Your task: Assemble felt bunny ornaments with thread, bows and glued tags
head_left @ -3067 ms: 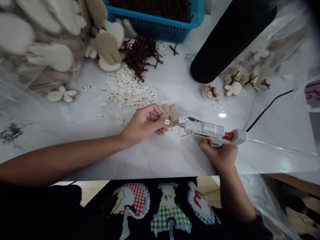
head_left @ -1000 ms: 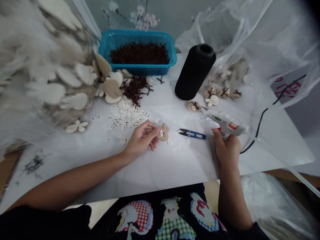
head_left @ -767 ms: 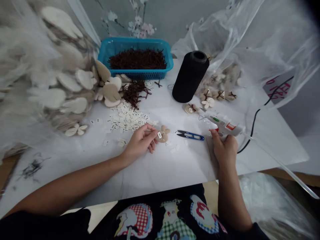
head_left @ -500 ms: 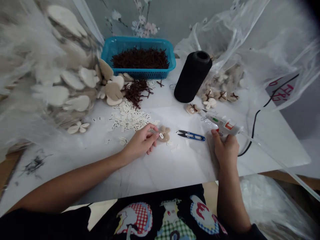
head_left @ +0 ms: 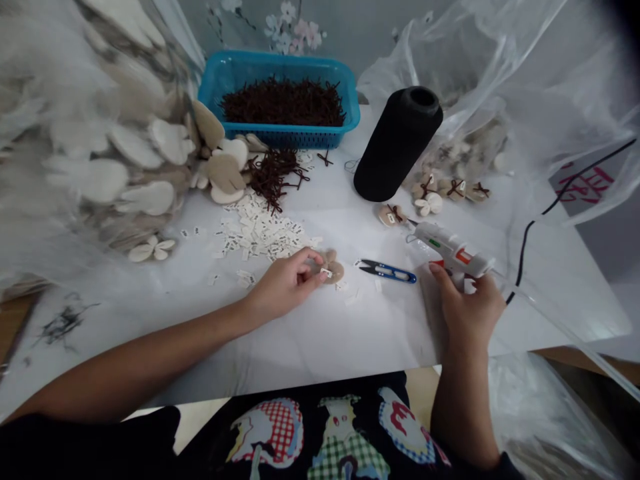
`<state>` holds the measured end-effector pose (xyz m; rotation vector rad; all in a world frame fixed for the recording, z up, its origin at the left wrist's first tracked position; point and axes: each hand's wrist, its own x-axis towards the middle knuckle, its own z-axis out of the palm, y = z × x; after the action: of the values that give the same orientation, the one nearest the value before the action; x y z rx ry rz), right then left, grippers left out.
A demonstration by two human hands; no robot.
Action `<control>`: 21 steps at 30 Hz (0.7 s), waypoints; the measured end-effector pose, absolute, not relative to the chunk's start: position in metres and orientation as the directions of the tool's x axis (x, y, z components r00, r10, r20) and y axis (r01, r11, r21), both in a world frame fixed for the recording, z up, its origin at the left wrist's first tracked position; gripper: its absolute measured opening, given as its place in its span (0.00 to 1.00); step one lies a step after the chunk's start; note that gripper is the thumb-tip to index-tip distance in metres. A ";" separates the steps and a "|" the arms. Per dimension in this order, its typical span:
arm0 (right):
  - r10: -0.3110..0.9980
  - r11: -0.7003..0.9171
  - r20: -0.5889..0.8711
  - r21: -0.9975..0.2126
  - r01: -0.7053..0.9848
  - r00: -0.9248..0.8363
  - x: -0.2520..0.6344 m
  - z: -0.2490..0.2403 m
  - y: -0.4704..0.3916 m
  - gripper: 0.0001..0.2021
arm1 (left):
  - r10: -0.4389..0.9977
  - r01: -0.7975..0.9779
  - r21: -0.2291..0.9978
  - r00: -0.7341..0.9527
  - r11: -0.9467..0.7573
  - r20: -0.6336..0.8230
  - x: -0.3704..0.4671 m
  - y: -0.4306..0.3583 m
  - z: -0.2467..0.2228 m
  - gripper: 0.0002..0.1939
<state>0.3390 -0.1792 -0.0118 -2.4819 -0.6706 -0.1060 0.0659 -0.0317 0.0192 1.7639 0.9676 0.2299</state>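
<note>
My left hand point(head_left: 290, 283) is at the left edge of a small beige felt piece point(head_left: 334, 265), thumb and forefinger closed on that edge. A small white label point(head_left: 327, 272) lies on the piece beside the fingertips. My right hand point(head_left: 473, 303) is round the handle of a white glue gun point(head_left: 443, 245), thumb on the left and fingers on the right. The gun's nozzle points left, close to a felt piece with a brown bow point(head_left: 391, 215). Blue thread snips point(head_left: 395, 273) lie between my hands.
A loose pile of white labels point(head_left: 265, 230) and brown bows point(head_left: 274, 177) lies beyond my left hand. Behind stand a blue basket point(head_left: 295, 137) and a black thread cone point(head_left: 397, 143). Plastic bags with felt pieces flank the table point(head_left: 320, 333); a black cable point(head_left: 525, 247) runs at right.
The view has shifted slightly. My right hand has moved a little right and its thumb and fingers are spread wider round the gun's handle. The label by my left fingertips has turned flatter.
</note>
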 end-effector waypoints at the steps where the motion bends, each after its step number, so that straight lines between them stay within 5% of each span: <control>1: 0.442 -0.708 0.221 -0.509 0.490 0.869 0.339 -0.012 -0.181 0.26 | 0.698 0.494 0.857 0.665 -0.143 -0.267 0.066 -0.031 0.019 0.11; 6: 0.405 -0.596 0.376 -0.583 0.552 0.834 0.338 -0.016 -0.193 0.32 | 0.690 0.476 0.858 0.687 -0.192 -0.227 0.063 -0.031 0.012 0.09; 11: 0.161 -0.396 0.665 -0.633 0.665 0.729 0.315 -0.022 -0.212 0.31 | 0.701 0.462 0.872 0.675 -0.161 -0.228 0.062 -0.032 0.011 0.08; 17: 0.282 -0.145 0.701 -0.644 0.751 0.655 0.274 -0.014 -0.205 0.28 | 0.705 0.484 0.859 0.667 -0.167 -0.239 0.063 -0.031 0.013 0.10; 21: 0.038 -0.133 0.783 -0.612 0.780 0.621 0.278 -0.003 -0.196 0.29 | 0.713 0.476 0.859 0.668 -0.187 -0.214 0.062 -0.033 0.013 0.09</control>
<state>0.2781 -0.1960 -0.0030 -1.5926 -0.6973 -0.7376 0.0617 -0.0334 0.0128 1.8384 0.9419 0.2840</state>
